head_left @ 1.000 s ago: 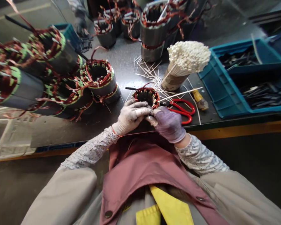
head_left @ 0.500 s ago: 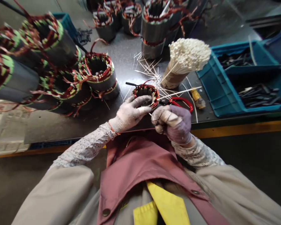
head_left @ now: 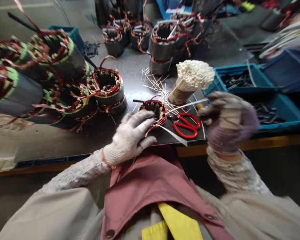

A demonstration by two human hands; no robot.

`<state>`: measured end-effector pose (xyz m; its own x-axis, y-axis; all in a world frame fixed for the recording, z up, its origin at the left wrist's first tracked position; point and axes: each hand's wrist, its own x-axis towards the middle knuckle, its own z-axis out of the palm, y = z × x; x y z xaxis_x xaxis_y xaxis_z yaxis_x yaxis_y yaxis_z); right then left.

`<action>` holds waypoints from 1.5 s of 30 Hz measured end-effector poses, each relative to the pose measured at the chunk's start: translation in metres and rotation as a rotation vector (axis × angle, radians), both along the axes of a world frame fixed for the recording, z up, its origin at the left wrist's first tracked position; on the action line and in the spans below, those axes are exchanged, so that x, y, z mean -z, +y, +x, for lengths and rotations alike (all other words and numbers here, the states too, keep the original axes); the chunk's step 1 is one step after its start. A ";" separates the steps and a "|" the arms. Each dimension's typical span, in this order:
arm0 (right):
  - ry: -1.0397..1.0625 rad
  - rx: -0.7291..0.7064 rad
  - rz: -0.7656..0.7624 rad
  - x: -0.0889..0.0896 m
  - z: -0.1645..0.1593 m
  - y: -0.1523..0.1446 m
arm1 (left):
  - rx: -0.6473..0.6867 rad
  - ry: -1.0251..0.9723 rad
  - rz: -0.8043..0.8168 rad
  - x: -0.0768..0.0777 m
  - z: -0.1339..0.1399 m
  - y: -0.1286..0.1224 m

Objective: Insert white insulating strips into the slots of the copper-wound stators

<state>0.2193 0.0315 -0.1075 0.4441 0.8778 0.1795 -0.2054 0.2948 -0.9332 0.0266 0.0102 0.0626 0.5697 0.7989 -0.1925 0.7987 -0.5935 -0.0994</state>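
Note:
A small motor stator point(head_left: 162, 115) with copper windings and a black lead stands on the bench near its front edge. My left hand point(head_left: 132, 133), in a pale knit glove, holds its near-left rim, fingers over the edge and thumb apart. From the stator's front a flat white strip point(head_left: 173, 135) sticks out, its end free. To the right, my right hand point(head_left: 230, 116), in a stained glove, is raised with curled fingers near the blue bin. Motion smears its fingertips. A thin white strand point(head_left: 187, 106) runs from the stator towards it; contact is unclear. Red-handled scissors point(head_left: 186, 125) lie between.
Several larger stators point(head_left: 106, 83) are stacked at left, others point(head_left: 163, 40) at the back. A bundle of white-tipped sticks point(head_left: 195, 75) stands behind the scissors, with loose sticks point(head_left: 155, 83) beside it. Blue bins point(head_left: 290, 110) hold dark pieces. Another person's sleeve point(head_left: 287, 38) shows at upper right.
My right hand has moved from the stator's front out to the right, uncovering the scissors and the flat white strip. My left hand stays at the stator, its thumb now farther out.

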 end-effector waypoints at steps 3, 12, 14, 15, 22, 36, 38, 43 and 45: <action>-0.482 -0.124 -0.052 0.038 0.022 -0.026 | -0.026 0.037 0.003 0.002 0.001 -0.003; -1.449 -0.882 -0.349 0.030 -0.002 0.021 | 0.042 0.232 0.035 0.053 -0.011 0.015; -1.455 -0.910 -0.353 0.029 0.004 0.013 | 0.048 0.165 0.053 0.048 -0.016 0.007; -1.424 -0.885 -0.323 0.031 0.007 0.004 | 0.050 0.128 0.066 0.045 -0.018 0.003; -0.929 -0.467 0.026 0.039 -0.007 -0.075 | 0.015 -0.004 0.066 0.045 -0.028 -0.005; -1.247 -0.447 0.037 0.021 -0.013 -0.062 | 0.103 -0.033 0.140 0.046 -0.033 -0.001; -1.243 -0.464 0.028 0.019 -0.018 -0.062 | 0.096 -0.016 0.129 0.045 -0.033 0.000; -1.200 -0.526 0.031 0.019 -0.031 -0.060 | 0.101 -0.008 0.126 0.044 -0.031 0.000; -1.146 -0.520 0.082 0.026 -0.032 -0.061 | 0.129 -0.021 0.140 0.044 -0.032 0.001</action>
<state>0.1871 -0.0298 -0.1334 -0.3964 0.8697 0.2940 0.5990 0.4877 -0.6351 -0.0050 0.0108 0.0184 0.6718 0.7372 -0.0715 0.7196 -0.6725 -0.1727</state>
